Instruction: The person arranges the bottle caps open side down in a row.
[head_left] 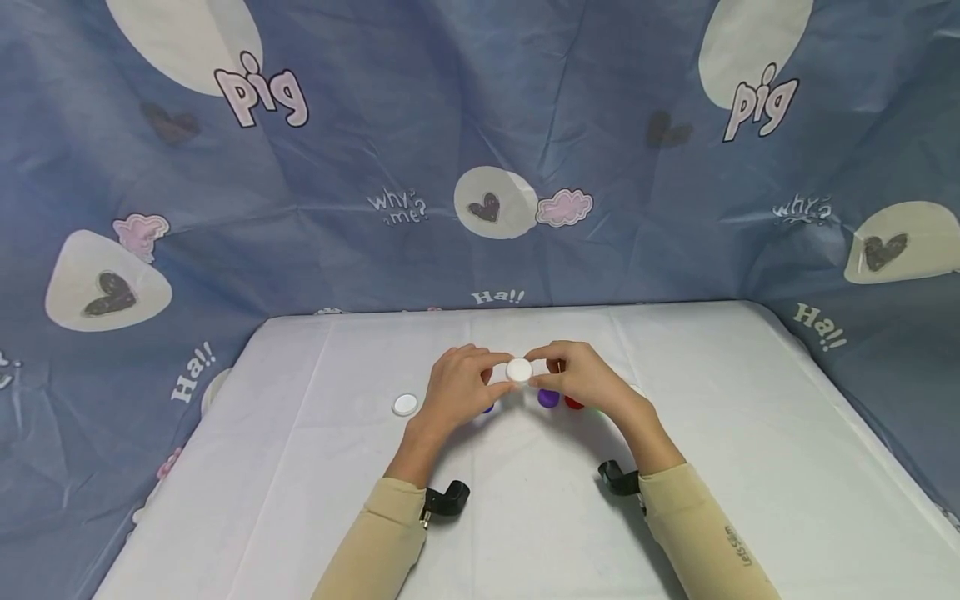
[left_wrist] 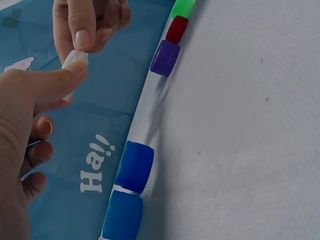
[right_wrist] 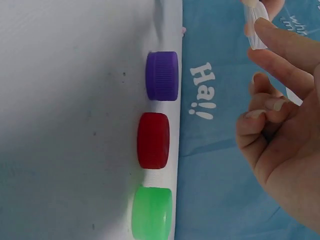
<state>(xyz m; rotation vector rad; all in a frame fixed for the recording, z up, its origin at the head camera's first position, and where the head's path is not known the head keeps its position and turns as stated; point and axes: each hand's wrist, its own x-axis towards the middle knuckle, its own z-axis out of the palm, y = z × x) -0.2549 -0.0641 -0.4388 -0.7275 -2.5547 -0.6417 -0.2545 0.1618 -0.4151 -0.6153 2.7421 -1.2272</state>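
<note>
Above the table, both hands hold a small round white cap [head_left: 519, 370] between them. My left hand [head_left: 459, 383] pinches its left edge between thumb and index finger. On the opposite edge, the thumb and index finger of my right hand [head_left: 585, 377] pinch it too. In the right wrist view the cap [right_wrist: 256, 30] is seen side-on, pale and thin, and my right hand's other fingers are curled in. Below the hands stand a purple bottle cap [right_wrist: 162, 76], a red bottle cap [right_wrist: 153, 140] and a green bottle cap [right_wrist: 152, 214] in a row.
Two blue bottle caps [left_wrist: 134, 166] stand close together in the left wrist view, apart from the purple one. A white round lid [head_left: 405, 405] lies left of my left hand. The white-covered table [head_left: 300, 483] ends at a blue printed cloth [head_left: 360, 258] behind.
</note>
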